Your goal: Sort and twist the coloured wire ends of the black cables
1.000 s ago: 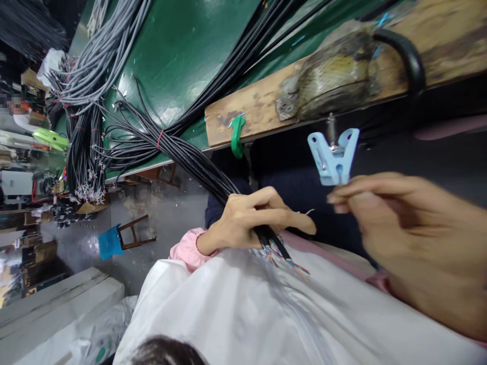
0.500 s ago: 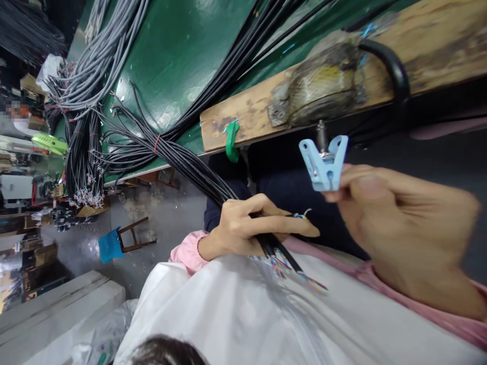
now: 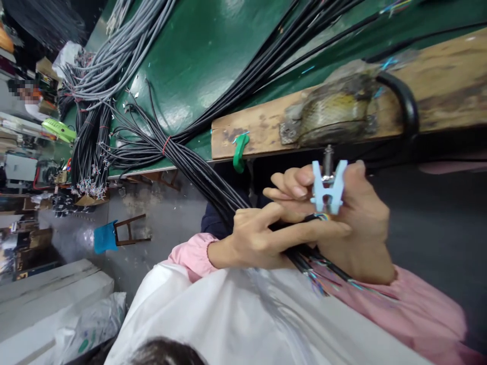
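Open to you: right of your right hand [image 3: 359, 228]. Obstructions: wooden beam [image 3: 266, 124]; green hook [image 3: 239, 153] at its edge; blue clip [image 3: 328, 192] before that hand; black cable bundle [image 3: 200, 175] in your left hand [image 3: 258, 235].

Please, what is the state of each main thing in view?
Black cables, tied, wires exposed at ends
Red tie, wrapped around black cables
Left hand, closed on black cables
Clip, upper arms spread
Right hand, fingers curled beside clip, contact unclear
Grey cables, curved, heaped on table
Green hook, over edge of board
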Demonstrator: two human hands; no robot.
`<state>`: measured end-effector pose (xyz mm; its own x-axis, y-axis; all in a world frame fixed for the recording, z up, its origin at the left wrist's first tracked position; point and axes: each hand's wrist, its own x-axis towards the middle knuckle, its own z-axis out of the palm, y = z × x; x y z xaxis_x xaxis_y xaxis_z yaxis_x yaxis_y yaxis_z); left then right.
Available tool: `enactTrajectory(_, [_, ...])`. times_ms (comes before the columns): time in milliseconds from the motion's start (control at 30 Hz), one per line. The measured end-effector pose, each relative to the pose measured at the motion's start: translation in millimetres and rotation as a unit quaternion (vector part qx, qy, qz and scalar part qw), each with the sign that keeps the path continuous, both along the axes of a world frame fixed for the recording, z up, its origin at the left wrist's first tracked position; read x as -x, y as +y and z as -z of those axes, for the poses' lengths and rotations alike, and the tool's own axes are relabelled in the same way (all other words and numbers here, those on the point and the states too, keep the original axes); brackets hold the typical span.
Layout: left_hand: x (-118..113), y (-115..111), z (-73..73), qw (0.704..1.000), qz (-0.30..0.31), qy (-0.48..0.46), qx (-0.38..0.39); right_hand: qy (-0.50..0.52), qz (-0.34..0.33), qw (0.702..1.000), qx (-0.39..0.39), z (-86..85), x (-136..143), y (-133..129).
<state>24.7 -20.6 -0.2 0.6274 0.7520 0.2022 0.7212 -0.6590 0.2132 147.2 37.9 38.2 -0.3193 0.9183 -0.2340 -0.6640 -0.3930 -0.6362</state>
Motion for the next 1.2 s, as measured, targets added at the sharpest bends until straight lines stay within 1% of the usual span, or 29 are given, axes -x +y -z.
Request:
enactTrajectory(100, [-1.7,-2.0,-5.0,0.998,-0.044,-0.040,0.000,0.002,-0.014,1.000,-0.021,2.6,-1.5,-0.4])
enactTrajectory(200, [-2.0,-2.9,-7.5,0.999,-0.022,-0.022,0.042,-0.018,-0.049,0.997,-0.051,11.9,-4.5,2.7])
enactTrajectory(267, [-1.1,-2.8,-3.7,0.998,-0.015,-0.045,0.030,-0.037,-0.062,0.996,-0.056,20.9,-6.8,4.5])
enactTrajectory(367, [3.8,-2.5,4.5,0.997,0.005,-0.082,0.000,-0.051,-0.052,0.996,-0.051,33.6,-11.7,1.0])
enactTrajectory(467, [13.2,-2.6,7.5,0.995,0.048,-0.089,-0.001,-0.069,-0.028,0.997,-0.033,39.9,-20.2,-12.4])
enactTrajectory(567, [22.4,-1.9,7.1,0.994,0.083,-0.072,0.026,-0.096,-0.015,0.995,-0.015,38.4,-31.1,-30.8])
enactTrajectory(633, [25.6,-0.2,9.0,0.991,0.105,-0.059,0.056,-0.137,-0.006,0.990,-0.014,34.8,-37.1,-41.6])
enactTrajectory(700, [26.4,2.3,13.0,0.988,0.122,-0.074,0.062,-0.197,0.012,0.980,-0.030,30.0,-40.4,-49.2])
enactTrajectory(800, [25.9,7.1,14.8,0.982,0.151,-0.101,0.058,-0.275,0.034,0.957,-0.089,21.2,-40.6,-53.3])
enactTrajectory(867, [27.4,11.0,6.2,0.978,0.175,-0.097,0.056,-0.302,0.043,0.943,-0.134,15.7,-39.9,-52.2])
enactTrajectory(900, [29.2,13.3,-1.8,0.977,0.183,-0.092,0.053,-0.307,0.047,0.938,-0.154,14.0,-39.9,-51.0])
enactTrajectory(967, [34.3,19.3,-22.8,0.979,0.186,-0.072,0.050,-0.313,0.054,0.930,-0.187,15.0,-41.7,-48.3])
enactTrajectory(1033, [40.2,27.2,-44.5,0.971,0.213,-0.045,0.098,-0.321,0.058,0.917,-0.229,23.1,-45.6,-46.1])
enactTrajectory(1100, [45.0,36.7,-59.9,0.961,0.239,-0.050,0.131,-0.345,0.059,0.893,-0.282,37.3,-50.3,-45.5])
enactTrajectory(1133, [46.5,41.4,-63.9,0.954,0.251,-0.050,0.155,-0.369,0.029,0.879,-0.302,45.3,-52.4,-46.0])
enactTrajectory(1200, [48.0,48.3,-64.3,0.942,0.262,-0.047,0.204,-0.423,-0.001,0.847,-0.321,59.1,-55.4,-49.1])
